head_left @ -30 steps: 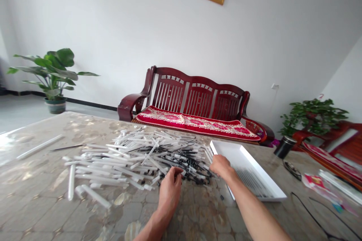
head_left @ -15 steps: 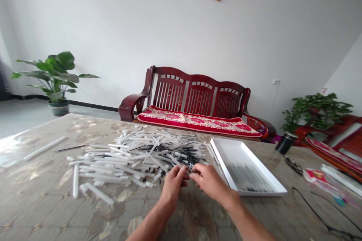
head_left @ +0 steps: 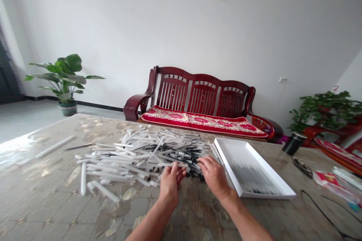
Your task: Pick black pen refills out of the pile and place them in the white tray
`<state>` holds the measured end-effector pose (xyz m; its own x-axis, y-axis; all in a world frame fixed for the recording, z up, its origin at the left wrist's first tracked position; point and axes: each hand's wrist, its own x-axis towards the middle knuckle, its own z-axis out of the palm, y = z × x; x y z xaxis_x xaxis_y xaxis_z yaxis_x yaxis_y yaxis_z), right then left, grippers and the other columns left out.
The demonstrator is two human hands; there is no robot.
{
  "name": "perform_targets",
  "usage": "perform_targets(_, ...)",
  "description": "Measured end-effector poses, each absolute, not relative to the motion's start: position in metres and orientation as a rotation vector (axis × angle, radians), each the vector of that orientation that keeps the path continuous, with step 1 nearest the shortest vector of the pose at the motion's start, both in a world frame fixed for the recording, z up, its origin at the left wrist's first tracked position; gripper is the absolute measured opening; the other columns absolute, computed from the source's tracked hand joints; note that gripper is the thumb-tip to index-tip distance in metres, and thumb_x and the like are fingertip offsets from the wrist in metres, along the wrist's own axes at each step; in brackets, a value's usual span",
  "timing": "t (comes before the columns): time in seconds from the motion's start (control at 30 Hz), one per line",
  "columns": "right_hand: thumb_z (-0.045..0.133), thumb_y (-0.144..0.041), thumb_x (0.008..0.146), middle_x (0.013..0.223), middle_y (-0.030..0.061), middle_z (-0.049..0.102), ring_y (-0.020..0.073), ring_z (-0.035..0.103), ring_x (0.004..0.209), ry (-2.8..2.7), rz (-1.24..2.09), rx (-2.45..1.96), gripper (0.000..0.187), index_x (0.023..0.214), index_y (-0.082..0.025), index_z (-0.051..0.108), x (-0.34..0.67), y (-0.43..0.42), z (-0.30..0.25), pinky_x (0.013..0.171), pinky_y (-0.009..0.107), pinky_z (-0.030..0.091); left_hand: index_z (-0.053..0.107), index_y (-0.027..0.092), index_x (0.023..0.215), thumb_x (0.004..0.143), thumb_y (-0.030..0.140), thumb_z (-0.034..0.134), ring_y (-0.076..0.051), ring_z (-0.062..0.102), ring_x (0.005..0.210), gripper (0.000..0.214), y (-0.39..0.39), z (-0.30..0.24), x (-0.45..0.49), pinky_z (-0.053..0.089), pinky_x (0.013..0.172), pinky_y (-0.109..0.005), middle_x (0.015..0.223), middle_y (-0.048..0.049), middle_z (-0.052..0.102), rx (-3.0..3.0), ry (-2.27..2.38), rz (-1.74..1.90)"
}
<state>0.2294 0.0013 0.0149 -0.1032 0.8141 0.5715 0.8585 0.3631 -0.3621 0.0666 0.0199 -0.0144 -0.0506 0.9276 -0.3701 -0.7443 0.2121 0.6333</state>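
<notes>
A large heap of white plastic tubes (head_left: 113,160) that look like pen barrels covers the middle of the table, with slim black pieces (head_left: 192,156) among them on the right side. My left hand (head_left: 170,180) is at the heap's near edge, thumb and fingers closed on a white tube that points sideways. Just to its right, my right hand (head_left: 215,175) reaches over the black pieces with fingertips bent together; whatever they pinch is too small to make out. Beside it lies a shallow white box (head_left: 256,150), holding a row of thin clear sticks with dark ends.
One white tube (head_left: 55,146) and a thin dark stick (head_left: 77,147) lie apart at the left. On the right are a black canister (head_left: 294,143), a plastic packet (head_left: 329,180) and eyeglasses (head_left: 322,211). A red wooden bench (head_left: 198,98) stands behind the table.
My hands, which were close together, have moved apart. The right one has shifted away to the black pieces, while the left keeps the white tube. The view has turned slightly left.
</notes>
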Motion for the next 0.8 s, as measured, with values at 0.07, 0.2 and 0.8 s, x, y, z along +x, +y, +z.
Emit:
perform_targets(0.07, 0.047, -0.042, 0.097, 0.096, 0.0090, 0.074, 0.0220, 0.070, 0.091, -1.650, 0.023, -1.408, 0.032, 0.099, -0.021, 0.072, 0.234, -0.005, 0.018, 0.082, 0.031, 0.053, 0.057, 0.015, 0.078, 0.090, 0.014, 0.062, -0.012, 0.072, 0.062, 0.013, 0.020, -0.010, 0.066, 0.059, 0.061, -0.021, 0.070, -0.0051, 0.072, 0.219, 0.860, 1.382)
perform_targets(0.2, 0.052, -0.055, 0.090, 0.084, 0.0078, 0.075, 0.0213, 0.070, 0.070, -1.211, 0.312, -1.385, 0.041, 0.098, -0.018, 0.069, 0.239, -0.015, 0.020, 0.062, 0.029, 0.055, 0.058, 0.014, 0.080, 0.090, 0.014, 0.064, -0.012, 0.072, 0.061, 0.011, 0.020, -0.006, 0.065, 0.061, 0.062, -0.021, 0.072, -0.0069, 0.072, 0.177, 0.851, 1.385)
perform_targets(0.8, 0.064, -0.060, 0.080, 0.082, 0.0073, 0.074, 0.0232, 0.070, 0.071, -0.955, 0.495, -1.276, 0.044, 0.091, -0.018, 0.067, 0.234, -0.019, 0.018, 0.059, 0.031, 0.057, 0.058, 0.013, 0.079, 0.094, 0.006, 0.053, -0.012, 0.073, 0.063, 0.017, 0.018, -0.004, 0.065, 0.062, 0.063, -0.019, 0.074, -0.0091, 0.074, 0.101, 0.735, 1.382)
